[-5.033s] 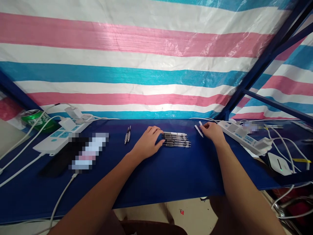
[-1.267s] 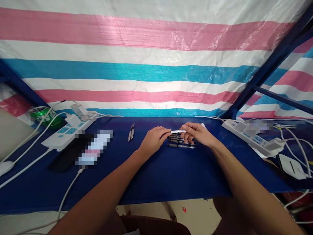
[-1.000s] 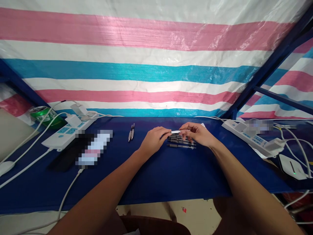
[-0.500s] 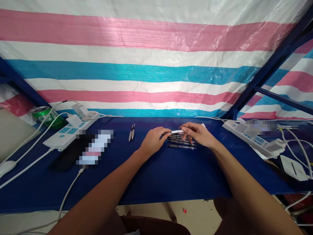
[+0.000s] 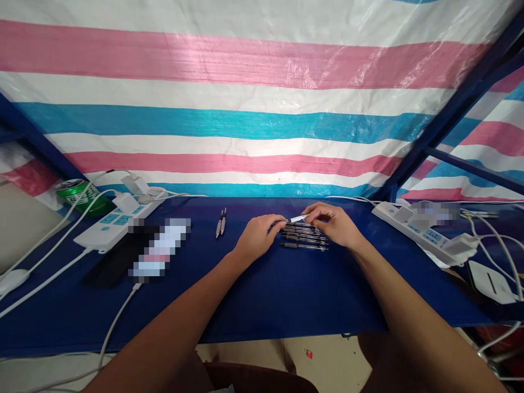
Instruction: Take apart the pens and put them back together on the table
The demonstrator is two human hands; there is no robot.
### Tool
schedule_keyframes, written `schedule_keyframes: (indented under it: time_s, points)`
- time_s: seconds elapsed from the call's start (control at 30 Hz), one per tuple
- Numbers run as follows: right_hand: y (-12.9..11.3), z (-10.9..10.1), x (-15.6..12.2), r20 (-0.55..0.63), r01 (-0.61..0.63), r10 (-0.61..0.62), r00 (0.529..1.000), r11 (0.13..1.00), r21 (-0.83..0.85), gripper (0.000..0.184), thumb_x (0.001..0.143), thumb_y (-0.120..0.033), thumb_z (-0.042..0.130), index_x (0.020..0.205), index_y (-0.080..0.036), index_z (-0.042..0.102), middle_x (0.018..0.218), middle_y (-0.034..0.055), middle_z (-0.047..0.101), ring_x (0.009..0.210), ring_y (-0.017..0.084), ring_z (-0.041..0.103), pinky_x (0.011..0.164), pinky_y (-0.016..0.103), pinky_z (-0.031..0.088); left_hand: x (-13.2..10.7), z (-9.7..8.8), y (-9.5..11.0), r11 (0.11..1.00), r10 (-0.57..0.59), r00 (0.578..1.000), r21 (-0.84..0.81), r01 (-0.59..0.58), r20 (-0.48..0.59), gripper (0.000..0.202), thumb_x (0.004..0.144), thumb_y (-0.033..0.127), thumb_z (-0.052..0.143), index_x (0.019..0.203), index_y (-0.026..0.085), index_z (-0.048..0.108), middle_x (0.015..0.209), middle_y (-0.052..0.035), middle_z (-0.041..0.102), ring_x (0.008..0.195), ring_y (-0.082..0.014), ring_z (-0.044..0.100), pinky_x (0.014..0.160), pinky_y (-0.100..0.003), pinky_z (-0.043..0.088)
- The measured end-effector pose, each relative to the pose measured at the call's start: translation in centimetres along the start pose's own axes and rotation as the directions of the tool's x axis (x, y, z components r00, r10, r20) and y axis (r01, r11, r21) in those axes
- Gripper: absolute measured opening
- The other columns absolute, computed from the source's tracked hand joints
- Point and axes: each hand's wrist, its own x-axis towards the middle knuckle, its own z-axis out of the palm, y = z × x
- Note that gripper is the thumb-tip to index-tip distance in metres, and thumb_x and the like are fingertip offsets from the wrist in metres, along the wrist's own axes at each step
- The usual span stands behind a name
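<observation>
A slim pen (image 5: pixel 297 218) with a bright white stretch on its barrel lies crosswise between my hands. My left hand (image 5: pixel 257 236) pinches its left end with thumb and fingertips. At the other end, my right hand (image 5: pixel 332 222) has its fingers closed on the pen, the tips partly hidden. Just below is a row of several clear-barrelled pens with dark grips (image 5: pixel 303 233), lying side by side on the blue table (image 5: pixel 295 289). One pen (image 5: pixel 303 246) lies a little apart, nearer to me. Left of my left hand rest two grey-and-black pens (image 5: pixel 221 222), pointing away from me.
To the left are a white power strip (image 5: pixel 126 221), a green can (image 5: pixel 82 195), a dark flat object (image 5: pixel 112 262) and a pixelated phone (image 5: pixel 161 248) on a cable. Another power strip (image 5: pixel 423 232) and a white box (image 5: pixel 491 281) sit right. Striped sheeting (image 5: pixel 245 120) hangs behind.
My right hand has shifted slightly right along the pen, its fingers now more curled. The pen tilts a bit more, its right end higher. My left hand keeps its place.
</observation>
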Motion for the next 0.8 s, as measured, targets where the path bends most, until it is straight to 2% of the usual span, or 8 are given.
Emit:
schedule_keyframes:
  time_s: [0.1, 0.2, 0.37, 0.47, 0.57, 0.63, 0.7, 0.8]
  points:
    - [0.4, -0.7, 0.1, -0.045, 0.009, -0.010, 0.999, 1.000, -0.026, 0.008, 0.088, -0.028, 0.073, 0.090, -0.026, 0.080, 0.119, 0.0059, 0.077, 0.102, 0.025, 0.072, 0.085, 0.040, 0.057, 0.0, -0.2, -0.2, 0.997, -0.056, 0.998, -0.045, 0.055, -0.012, 0.025, 0.106, 0.035, 0.055, 0.116, 0.023, 0.075, 0.113, -0.0039, 0.081, 0.104, -0.0232, 0.077, 0.094, -0.035, 0.057]
    - [0.6, -1.4, 0.0, -0.077, -0.004, 0.003, 0.997, 1.000, -0.014, 0.007, 0.088, -0.032, 0.076, 0.091, -0.025, 0.079, 0.118, 0.0067, 0.077, 0.103, 0.025, 0.072, 0.086, 0.040, 0.057, 0.0, -0.5, -0.6, 0.991, -0.111, 0.992, -0.076, 0.106, -0.055, 0.018, 0.101, 0.031, 0.062, 0.112, 0.022, 0.072, 0.110, -0.0045, 0.082, 0.104, -0.0236, 0.077, 0.095, -0.036, 0.059]
    - [1.0, -1.8, 0.0, -0.126, -0.033, 0.040, 0.991, 0.998, 0.055, 0.023, 0.087, -0.044, 0.082, 0.093, -0.024, 0.074, 0.111, 0.0076, 0.077, 0.101, 0.025, 0.072, 0.088, 0.040, 0.058, 0.2, -0.9, -1.2, 0.989, -0.140, 0.987, -0.048, 0.137, -0.079, 0.013, 0.094, 0.024, 0.066, 0.107, 0.024, 0.069, 0.106, -0.0023, 0.081, 0.106, -0.0240, 0.076, 0.098, -0.039, 0.058]
    - [1.4, -1.9, 0.0, -0.173, -0.089, 0.096, 0.980, 0.995, 0.047, 0.031, 0.086, -0.051, 0.083, 0.097, -0.023, 0.072, 0.110, 0.0082, 0.077, 0.099, 0.025, 0.072, 0.089, 0.040, 0.058, 0.2, -1.6, -1.5, 0.984, -0.172, 0.980, -0.060, 0.166, -0.103, 0.019, 0.093, 0.023, 0.070, 0.111, 0.024, 0.065, 0.105, -0.0027, 0.080, 0.098, -0.0219, 0.077, 0.093, -0.037, 0.059]
    - [1.6, -2.0, -0.1, -0.193, -0.127, 0.129, 0.973, 0.992, 0.024, 0.035, 0.087, -0.054, 0.082, 0.097, -0.023, 0.070, 0.111, 0.0090, 0.077, 0.097, 0.025, 0.072, 0.086, 0.039, 0.058, 0.0, -2.9, -2.0, 0.961, -0.257, 0.957, 0.064, 0.267, -0.135, 0.038, 0.090, 0.021, 0.073, 0.126, 0.023, 0.060, 0.119, -0.0057, 0.077, 0.087, -0.0199, 0.076, 0.089, -0.037, 0.059]
    - [1.6, -2.1, -0.2, -0.190, -0.145, 0.144, 0.971, 0.989, 0.009, 0.037, 0.087, -0.056, 0.082, 0.097, -0.023, 0.069, 0.111, 0.0092, 0.077, 0.095, 0.025, 0.072, 0.085, 0.039, 0.057, -0.3, -3.9, -2.6, 0.917, -0.317, 0.935, 0.203, 0.345, -0.156, 0.052, 0.090, 0.018, 0.073, 0.138, 0.023, 0.054, 0.131, -0.0093, 0.072, 0.089, -0.0214, 0.075, 0.089, -0.039, 0.059]
    - [1.6, -2.1, -0.2, -0.177, -0.157, 0.154, 0.972, 0.988, -0.004, 0.039, 0.086, -0.058, 0.082, 0.097, -0.023, 0.069, 0.110, 0.0094, 0.077, 0.094, 0.025, 0.072, 0.084, 0.039, 0.057, -0.7, -4.8, -3.0, 0.848, -0.370, 0.913, 0.338, 0.408, -0.173, 0.063, 0.090, 0.018, 0.072, 0.149, 0.021, 0.047, 0.140, -0.0144, 0.066, 0.100, -0.0269, 0.075, 0.092, -0.042, 0.057]
    - [1.6, -2.1, -0.1, -0.174, -0.161, 0.156, 0.972, 0.987, -0.017, 0.043, 0.085, -0.062, 0.082, 0.096, -0.023, 0.069, 0.109, 0.0096, 0.078, 0.094, 0.025, 0.072, 0.082, 0.038, 0.057, -1.0, -5.7, -3.2, 0.736, -0.389, 0.893, 0.507, 0.449, -0.226, 0.067, 0.095, 0.029, 0.070, 0.155, 0.016, 0.042, 0.145, -0.0213, 0.058, 0.122, -0.0381, 0.067, 0.098, -0.049, 0.054]
